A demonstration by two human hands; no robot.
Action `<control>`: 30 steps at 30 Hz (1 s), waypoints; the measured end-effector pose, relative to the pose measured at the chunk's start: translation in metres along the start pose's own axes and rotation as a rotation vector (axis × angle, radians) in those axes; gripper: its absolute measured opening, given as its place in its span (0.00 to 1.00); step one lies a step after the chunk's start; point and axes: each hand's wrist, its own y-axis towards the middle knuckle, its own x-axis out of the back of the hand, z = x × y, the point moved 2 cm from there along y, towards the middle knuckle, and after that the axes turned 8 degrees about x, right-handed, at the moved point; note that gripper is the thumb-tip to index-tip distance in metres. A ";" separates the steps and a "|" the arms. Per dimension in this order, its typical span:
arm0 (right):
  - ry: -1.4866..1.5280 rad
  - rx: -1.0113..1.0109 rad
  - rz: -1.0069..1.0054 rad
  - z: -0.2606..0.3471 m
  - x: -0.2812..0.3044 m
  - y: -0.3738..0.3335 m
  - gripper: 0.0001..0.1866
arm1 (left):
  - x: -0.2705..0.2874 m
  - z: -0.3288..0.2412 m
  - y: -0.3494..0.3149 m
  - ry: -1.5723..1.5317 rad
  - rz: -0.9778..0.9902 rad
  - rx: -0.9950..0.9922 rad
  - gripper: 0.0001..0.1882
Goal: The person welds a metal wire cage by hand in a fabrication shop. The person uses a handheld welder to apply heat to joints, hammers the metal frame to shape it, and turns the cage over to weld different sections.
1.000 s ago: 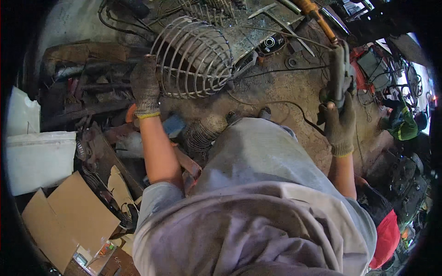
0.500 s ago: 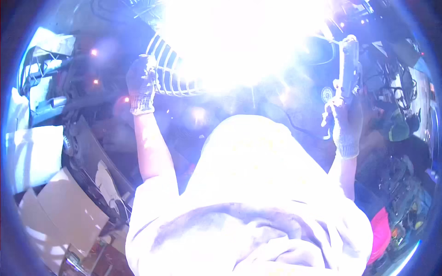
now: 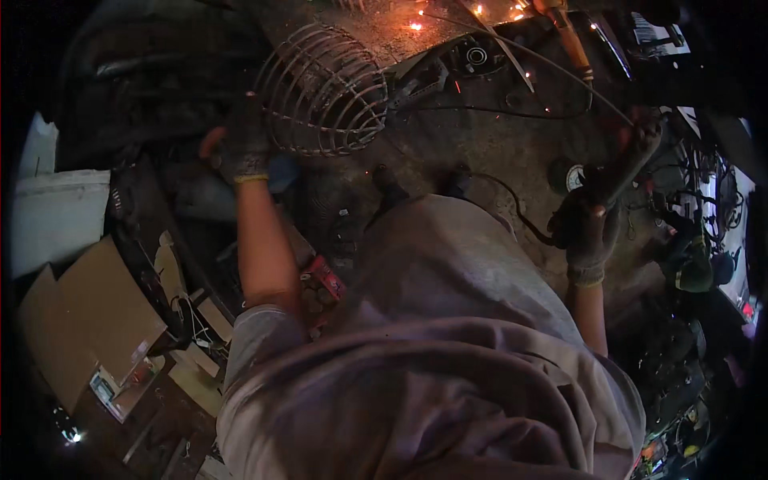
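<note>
A round cage of bent metal rods (image 3: 324, 96) is at the upper left, its ribs narrowing toward a closed end. My gloved left hand (image 3: 246, 144) is closed at its left rim; the fingertips are dark and hard to see. On the right, my gloved right hand (image 3: 590, 232) grips a welding electrode holder (image 3: 632, 160), tilted up and to the right. From its jaw a long thin welding rod (image 3: 552, 62) runs up and left, its tip near glowing orange specks. A dark cable (image 3: 512, 196) trails from the right hand across the floor.
Orange sparks (image 3: 416, 26) glow at the top edge beside an orange-handled tool (image 3: 570, 40). Cardboard sheets (image 3: 96, 308) and a pale box (image 3: 60, 212) stand on the left. A round dial (image 3: 574, 178) sits near my right hand. Cluttered gear (image 3: 688, 264) lines the right side.
The blinding white welding glare has gone, leaving small orange sparks and a dim view. My right hand has lowered slightly, and the electrode holder now leans further right.
</note>
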 end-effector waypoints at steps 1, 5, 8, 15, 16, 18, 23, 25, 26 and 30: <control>0.016 -0.025 0.026 -0.005 0.002 -0.002 0.40 | -0.002 -0.003 -0.001 -0.074 -0.028 0.062 0.20; 0.073 -0.071 0.051 -0.023 0.003 -0.009 0.45 | -0.024 -0.002 -0.007 -0.312 -0.080 0.300 0.17; 0.081 -0.134 0.037 -0.031 -0.004 -0.015 0.47 | -0.032 -0.005 -0.006 -0.515 0.055 0.599 0.14; 0.080 -0.102 0.079 -0.039 -0.009 -0.023 0.35 | -0.011 -0.046 0.003 -0.781 0.137 1.005 0.20; 0.038 -0.081 0.063 -0.040 -0.010 -0.024 0.37 | -0.014 -0.048 0.003 -0.882 0.121 1.015 0.21; 0.064 -0.179 0.066 -0.044 -0.010 -0.026 0.41 | -0.020 -0.055 0.004 -1.083 0.086 1.032 0.23; 0.083 -0.210 -0.018 -0.052 -0.008 -0.032 0.47 | -0.044 -0.056 0.009 -1.404 -0.022 1.141 0.23; 0.076 -0.261 -0.002 -0.043 -0.015 -0.029 0.49 | -0.060 -0.046 0.010 -1.471 -0.067 1.087 0.22; 0.070 -0.245 0.007 -0.043 -0.015 -0.029 0.50 | -0.068 -0.038 0.008 -1.471 -0.083 1.026 0.21; 0.034 -0.195 0.004 -0.058 -0.001 -0.031 0.53 | -0.100 0.003 -0.010 -0.885 -0.052 0.686 0.20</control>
